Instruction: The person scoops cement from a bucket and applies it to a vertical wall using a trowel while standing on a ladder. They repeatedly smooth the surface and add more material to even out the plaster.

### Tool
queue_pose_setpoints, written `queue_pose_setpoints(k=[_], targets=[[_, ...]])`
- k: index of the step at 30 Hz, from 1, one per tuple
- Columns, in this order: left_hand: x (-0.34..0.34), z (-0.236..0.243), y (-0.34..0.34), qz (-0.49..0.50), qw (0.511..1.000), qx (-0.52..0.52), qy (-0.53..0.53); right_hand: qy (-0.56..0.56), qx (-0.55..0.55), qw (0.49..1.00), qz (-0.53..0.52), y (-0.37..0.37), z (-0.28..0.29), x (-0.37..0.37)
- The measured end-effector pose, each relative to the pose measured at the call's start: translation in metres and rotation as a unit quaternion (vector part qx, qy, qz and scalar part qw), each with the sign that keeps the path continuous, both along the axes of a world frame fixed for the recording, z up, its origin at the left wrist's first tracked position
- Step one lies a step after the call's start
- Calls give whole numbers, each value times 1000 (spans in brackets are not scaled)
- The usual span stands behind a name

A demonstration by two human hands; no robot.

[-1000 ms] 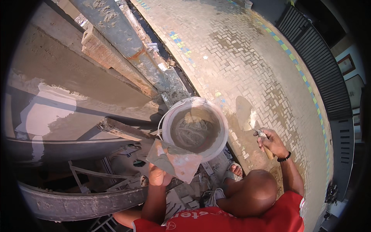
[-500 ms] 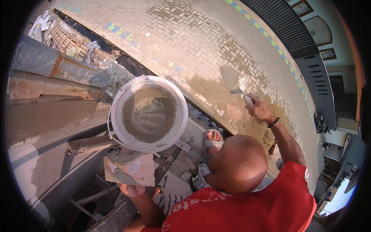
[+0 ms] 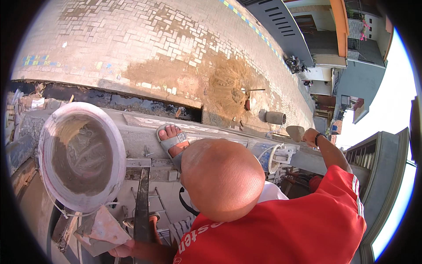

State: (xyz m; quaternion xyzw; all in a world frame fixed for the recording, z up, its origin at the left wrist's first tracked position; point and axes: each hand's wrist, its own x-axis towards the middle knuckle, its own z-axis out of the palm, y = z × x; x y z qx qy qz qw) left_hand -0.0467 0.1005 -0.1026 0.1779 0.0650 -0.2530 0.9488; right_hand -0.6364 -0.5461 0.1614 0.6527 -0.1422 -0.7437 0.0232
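Note:
My left hand [image 3: 122, 249] grips the edge of a flat mortar board [image 3: 104, 225], whose tan face carries grey smears of wet mortar. Just above the board is a whitish bucket [image 3: 119, 145] with a wire handle, partly filled with grey mortar [image 3: 83, 158]. Out to the far right, my right hand [image 3: 310, 137] is closed round a trowel [image 3: 295, 132]. The trowel's blade points left, well apart from bucket and board. Most of its handle is hidden in my fingers.
My sandalled foot [image 3: 171, 138] rests on a narrow ledge beside a dark drainage ditch [image 3: 140, 103]. A blue-and-white bucket [image 3: 265, 157] stands right of my knee. Beyond the ditch are a sand heap [image 3: 226, 83] and a grey cylinder [image 3: 276, 117]. Below the ledge lies a ladder [image 3: 160, 204].
The view has turned to the right. My right arm has swung from over the paving out to the far right with the trowel. The board remains in my left hand below the bucket.

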Motion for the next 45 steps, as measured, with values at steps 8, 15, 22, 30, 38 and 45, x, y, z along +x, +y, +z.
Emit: queue_pose_setpoints(k=[8,15,22,30,38,45], targets=[[-14,5,-2,-2,999,45,-15,180,-377,694,-587,80,-14,5],[-18,17,-22,11,989,135,-68,-5,-103,785,-611,120,-180,179],[-33,27,-63,102,978,178,-33,-65,242,839,-482,180,-183,383],[-19,38,-88,93,989,118,-7,29,283,879,-383,186,-200,418],[-5,41,-90,110,989,83,-43,-7,265,894,-361,177,-199,436],[-3,55,-102,100,994,-11,-37,-213,235,913,-256,125,-205,477]])
